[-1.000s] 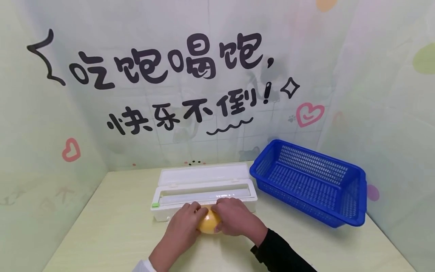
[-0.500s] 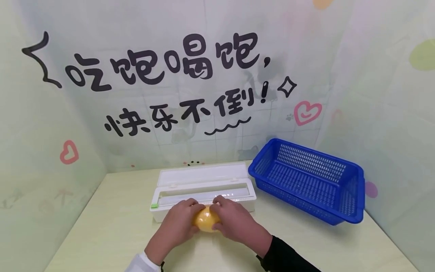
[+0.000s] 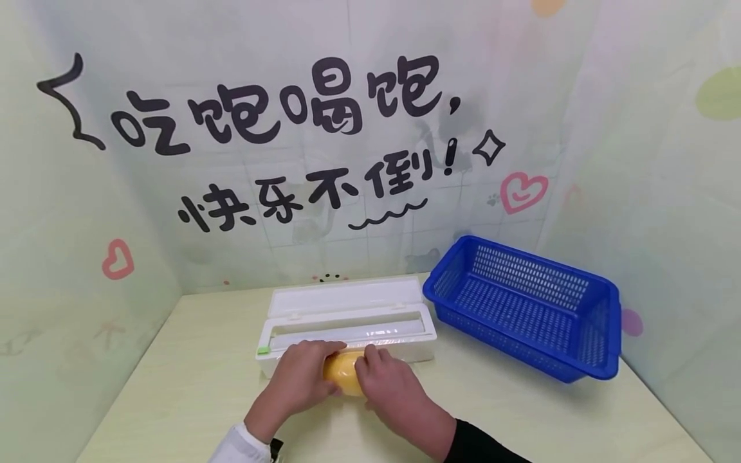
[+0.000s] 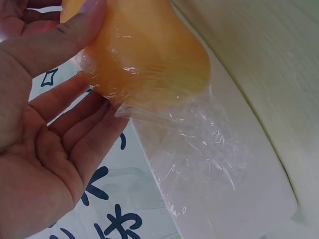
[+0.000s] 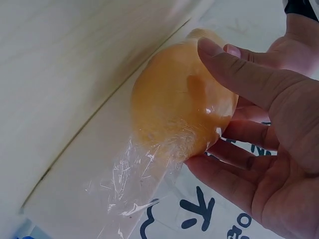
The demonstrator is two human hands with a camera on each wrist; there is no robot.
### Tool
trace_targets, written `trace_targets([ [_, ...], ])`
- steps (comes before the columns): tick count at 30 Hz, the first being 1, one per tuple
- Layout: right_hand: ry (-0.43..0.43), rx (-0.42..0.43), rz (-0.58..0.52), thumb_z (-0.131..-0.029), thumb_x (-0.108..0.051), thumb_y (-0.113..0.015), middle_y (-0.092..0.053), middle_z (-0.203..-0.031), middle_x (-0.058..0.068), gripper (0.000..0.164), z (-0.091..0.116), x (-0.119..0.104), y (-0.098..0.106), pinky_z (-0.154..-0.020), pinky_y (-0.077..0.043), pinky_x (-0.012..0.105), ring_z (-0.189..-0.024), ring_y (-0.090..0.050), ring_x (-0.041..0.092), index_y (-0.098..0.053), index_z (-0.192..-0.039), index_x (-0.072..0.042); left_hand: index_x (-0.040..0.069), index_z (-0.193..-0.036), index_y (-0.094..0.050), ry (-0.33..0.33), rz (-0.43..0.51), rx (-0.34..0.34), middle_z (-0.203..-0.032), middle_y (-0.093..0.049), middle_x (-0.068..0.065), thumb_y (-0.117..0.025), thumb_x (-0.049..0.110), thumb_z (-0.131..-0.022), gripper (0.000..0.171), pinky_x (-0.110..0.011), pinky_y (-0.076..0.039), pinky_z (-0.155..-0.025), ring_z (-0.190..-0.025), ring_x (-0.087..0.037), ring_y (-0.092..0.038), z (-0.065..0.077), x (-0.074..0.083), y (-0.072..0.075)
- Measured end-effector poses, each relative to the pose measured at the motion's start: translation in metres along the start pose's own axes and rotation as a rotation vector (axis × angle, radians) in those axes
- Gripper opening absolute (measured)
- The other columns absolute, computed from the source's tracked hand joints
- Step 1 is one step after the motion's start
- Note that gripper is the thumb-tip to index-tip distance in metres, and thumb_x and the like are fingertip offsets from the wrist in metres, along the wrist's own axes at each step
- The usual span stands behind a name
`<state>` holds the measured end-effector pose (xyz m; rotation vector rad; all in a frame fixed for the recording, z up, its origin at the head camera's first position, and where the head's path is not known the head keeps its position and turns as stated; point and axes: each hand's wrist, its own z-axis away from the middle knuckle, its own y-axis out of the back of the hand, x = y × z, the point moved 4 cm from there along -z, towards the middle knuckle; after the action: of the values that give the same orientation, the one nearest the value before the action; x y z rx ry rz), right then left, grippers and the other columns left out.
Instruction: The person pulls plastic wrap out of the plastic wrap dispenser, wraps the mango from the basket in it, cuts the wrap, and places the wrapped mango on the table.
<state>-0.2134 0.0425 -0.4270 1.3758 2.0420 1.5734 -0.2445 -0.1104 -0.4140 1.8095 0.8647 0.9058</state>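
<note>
An orange-yellow fruit, smooth and mango-like, is held off the table between both hands. Clear cling film clings to its surface and trails loose from one end, also seen as crinkled film in the right wrist view. My left hand grips the fruit's left side, thumb across it and fingers behind. From the right, my right hand holds it with curled fingers; the right wrist view shows that thumb lying over the fruit. Directly behind stands a white cling film dispenser with its lid raised and a roll inside.
On the right of the pale wooden table stands a blue perforated basket with nothing in it. A green slider sits at the dispenser's left end. A printed backdrop rises behind the table.
Both hands have shifted slightly left with the fruit. The right hand has changed its hold and now covers more of the fruit's right side. The dispenser and basket stay put.
</note>
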Motion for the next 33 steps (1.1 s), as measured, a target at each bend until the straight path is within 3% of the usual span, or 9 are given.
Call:
trace_targets([
  [3,-0.005,0.014,0.010,-0.059,-0.052,-0.094,-0.054,-0.094,0.003,0.071,-0.001,0.000,-0.004,-0.051,-0.050,0.021,-0.075,-0.055,0.012,-0.062,-0.105,-0.010,0.012,-0.112,-0.074,0.033,0.044,-0.013,-0.098,-0.076,0.002,-0.098,0.025,-0.058,0.061,-0.038,-0.050,-0.074,-0.080,-0.016,-0.065,0.000,-0.003,-0.002],
  [10,-0.003,0.048,0.002,-0.060,-0.042,-0.096,-0.052,-0.089,0.002,0.060,-0.001,0.000,-0.007,-0.049,-0.046,0.021,-0.069,-0.053,0.012,-0.060,-0.098,-0.011,0.011,-0.103,-0.072,0.031,0.046,-0.019,-0.089,-0.074,0.004,-0.098,0.025,-0.056,0.055,-0.034,-0.049,-0.070,-0.072,-0.010,-0.059,0.003,-0.002,-0.004],
  [15,-0.001,0.030,0.007,-0.056,-0.048,-0.097,-0.052,-0.091,0.002,0.068,-0.002,0.001,-0.011,-0.051,-0.047,0.021,-0.071,-0.053,0.012,-0.059,-0.099,-0.011,0.015,-0.097,-0.070,0.047,0.061,-0.024,-0.082,-0.070,0.009,-0.098,0.026,-0.057,0.050,-0.030,-0.045,-0.067,-0.066,-0.006,-0.052,0.002,-0.004,-0.005],
  [19,0.005,0.082,0.033,-0.051,-0.049,-0.098,-0.051,-0.088,0.002,0.070,-0.004,0.002,-0.014,-0.050,-0.045,0.022,-0.068,-0.052,0.013,-0.058,-0.096,-0.011,0.018,-0.091,-0.062,0.068,0.079,-0.026,-0.072,-0.062,0.012,-0.099,0.027,-0.055,0.052,-0.027,-0.040,-0.063,-0.062,-0.008,-0.047,0.001,-0.006,-0.003],
  [23,0.014,0.122,0.043,-0.055,-0.042,-0.096,-0.051,-0.086,0.002,0.060,-0.005,0.004,-0.015,-0.048,-0.044,0.022,-0.065,-0.051,0.012,-0.060,-0.093,-0.011,0.019,-0.088,-0.058,0.071,0.107,-0.036,-0.070,-0.059,0.013,-0.099,0.029,-0.055,0.054,-0.026,-0.038,-0.061,-0.060,-0.008,-0.046,-0.001,-0.008,-0.001],
  [29,0.033,0.048,0.005,-0.061,-0.043,-0.093,-0.053,-0.089,0.002,0.058,-0.008,0.010,-0.015,-0.051,-0.046,0.022,-0.067,-0.053,0.012,-0.062,-0.098,-0.011,0.016,-0.088,-0.063,0.081,0.138,-0.042,-0.076,-0.064,0.011,-0.098,0.026,-0.059,0.047,-0.026,-0.043,-0.063,-0.065,-0.006,-0.050,-0.002,-0.005,0.001],
  [33,0.024,-0.020,-0.072,-0.064,-0.043,-0.092,-0.054,-0.092,0.001,0.056,-0.009,0.017,-0.015,-0.054,-0.048,0.022,-0.070,-0.053,0.011,-0.064,-0.101,-0.011,0.007,-0.094,-0.071,0.060,0.079,-0.007,-0.084,-0.071,0.002,-0.096,0.022,-0.063,0.042,-0.028,-0.052,-0.068,-0.071,-0.010,-0.059,0.003,0.006,0.000],
])
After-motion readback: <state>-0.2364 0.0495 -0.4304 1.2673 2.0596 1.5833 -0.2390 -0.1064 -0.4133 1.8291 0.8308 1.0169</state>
